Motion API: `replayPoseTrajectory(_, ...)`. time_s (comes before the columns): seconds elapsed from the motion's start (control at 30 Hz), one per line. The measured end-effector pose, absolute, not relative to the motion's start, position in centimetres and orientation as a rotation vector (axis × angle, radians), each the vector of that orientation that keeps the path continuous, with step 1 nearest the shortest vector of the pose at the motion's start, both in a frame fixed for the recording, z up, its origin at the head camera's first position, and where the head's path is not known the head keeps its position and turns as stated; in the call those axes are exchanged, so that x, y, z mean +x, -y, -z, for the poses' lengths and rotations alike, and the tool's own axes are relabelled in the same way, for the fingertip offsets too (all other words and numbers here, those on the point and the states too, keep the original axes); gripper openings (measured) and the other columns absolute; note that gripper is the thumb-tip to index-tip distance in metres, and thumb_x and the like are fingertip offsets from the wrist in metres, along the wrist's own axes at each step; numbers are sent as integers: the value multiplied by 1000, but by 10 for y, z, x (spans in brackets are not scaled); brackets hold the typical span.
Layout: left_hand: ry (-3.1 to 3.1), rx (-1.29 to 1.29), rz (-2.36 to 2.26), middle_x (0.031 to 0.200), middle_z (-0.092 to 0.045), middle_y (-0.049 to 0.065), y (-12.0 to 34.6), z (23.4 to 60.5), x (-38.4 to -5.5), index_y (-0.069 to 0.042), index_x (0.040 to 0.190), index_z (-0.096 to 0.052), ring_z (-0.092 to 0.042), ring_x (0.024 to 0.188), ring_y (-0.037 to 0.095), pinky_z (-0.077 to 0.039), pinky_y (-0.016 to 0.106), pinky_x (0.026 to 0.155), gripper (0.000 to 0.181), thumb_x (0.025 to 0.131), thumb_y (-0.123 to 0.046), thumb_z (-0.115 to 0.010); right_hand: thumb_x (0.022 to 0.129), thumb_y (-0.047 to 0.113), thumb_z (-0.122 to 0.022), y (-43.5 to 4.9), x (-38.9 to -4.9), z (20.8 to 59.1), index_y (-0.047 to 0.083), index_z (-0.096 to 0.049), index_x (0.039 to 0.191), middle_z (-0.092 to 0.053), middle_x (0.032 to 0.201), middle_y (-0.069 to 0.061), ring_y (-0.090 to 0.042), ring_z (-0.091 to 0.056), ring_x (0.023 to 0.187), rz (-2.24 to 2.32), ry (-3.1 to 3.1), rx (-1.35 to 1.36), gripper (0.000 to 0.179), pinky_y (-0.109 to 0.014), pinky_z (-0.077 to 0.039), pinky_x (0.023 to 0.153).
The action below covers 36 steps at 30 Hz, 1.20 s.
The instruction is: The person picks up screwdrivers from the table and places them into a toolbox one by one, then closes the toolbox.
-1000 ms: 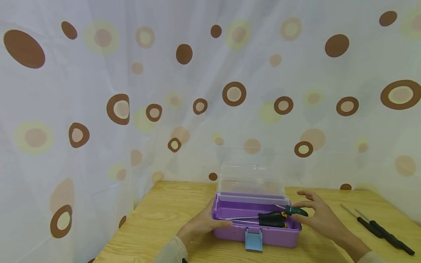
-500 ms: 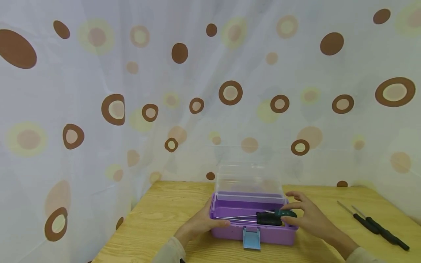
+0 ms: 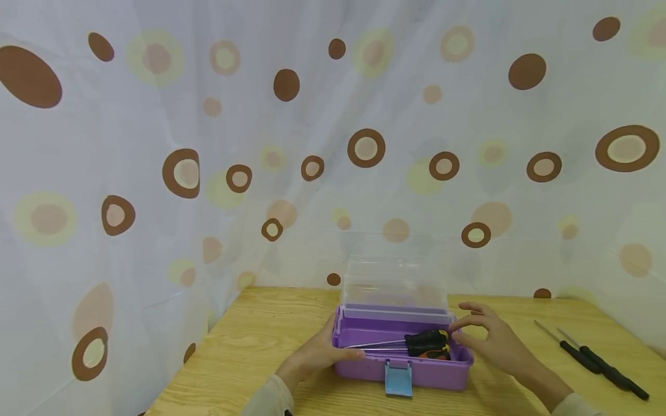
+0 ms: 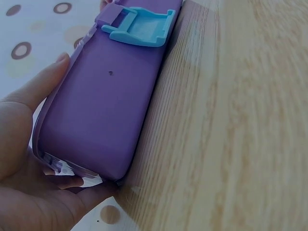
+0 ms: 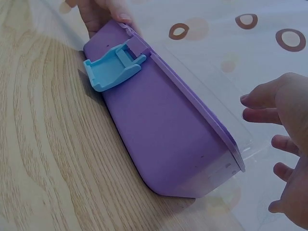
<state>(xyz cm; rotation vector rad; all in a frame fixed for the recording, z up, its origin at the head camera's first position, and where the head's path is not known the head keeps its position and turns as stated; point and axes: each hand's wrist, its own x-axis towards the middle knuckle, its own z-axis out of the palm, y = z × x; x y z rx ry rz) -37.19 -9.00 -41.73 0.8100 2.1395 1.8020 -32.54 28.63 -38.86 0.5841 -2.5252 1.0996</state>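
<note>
A purple plastic toolbox (image 3: 437,377) with a blue latch (image 3: 398,380) stands on the table, its clear lid (image 3: 395,280) tipped back. Inside lie several screwdrivers (image 3: 419,342) with black handles toward the right end, one showing orange, shafts pointing left. My left hand (image 3: 314,352) grips the box's left end; in the left wrist view the thumb lies along the rim and the fingers reach round the end wall (image 4: 86,168). Above the right end of the box, my right hand (image 3: 496,341) has loosely bent fingers (image 5: 262,115) and holds nothing.
Two black-handled screwdrivers (image 3: 606,367) lie on the wooden table (image 3: 281,309) to the right of the box. A white curtain (image 3: 291,127) with brown and beige dots hangs behind and to the left.
My right hand moved a green-handled screwdriver left into the box and let go, then drew back slightly right. The screwdrivers inside now lie differently, with orange showing. My left hand stays on the box.
</note>
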Motion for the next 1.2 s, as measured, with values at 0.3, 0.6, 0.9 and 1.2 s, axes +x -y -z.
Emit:
replayPoseTrajectory(0.3,-2155,777,-1796,157,-39,18,89,419,-371,-16,167,0,-42,138,43,-24,61,119,118,86,-22,-86,97,21,-73,-289,-325,388,14,-78,105,-46,147,-23,-54,-40,133,-1086,2535,593,11,-81,-37,92)
replayPoseTrajectory(0.6,-2155,783,-1794,157,-39,19,91,420,-370,-15,167,0,-43,137,42,-23,61,119,118,86,-23,-86,98,22,-73,-289,-322,384,12,-77,108,-49,145,-23,-57,-40,131,-1086,2537,597,15,-81,-38,91)
replayPoseTrajectory(0.9,-2159,781,-1790,158,-37,19,91,419,-370,-15,167,1,-40,139,42,-20,62,119,118,87,-22,-85,98,23,-73,-292,-321,380,7,-70,124,-49,146,-25,-57,-39,134,-1101,2541,573,30,-82,-35,93)
replayPoseTrajectory(1.2,-2147,800,-1782,159,-37,17,89,416,-370,-18,167,2,-40,140,41,-22,61,119,117,87,-23,-85,100,23,-71,-307,-320,370,8,-68,129,-48,148,-22,-53,-38,136,-1089,2530,556,33,-83,-35,91)
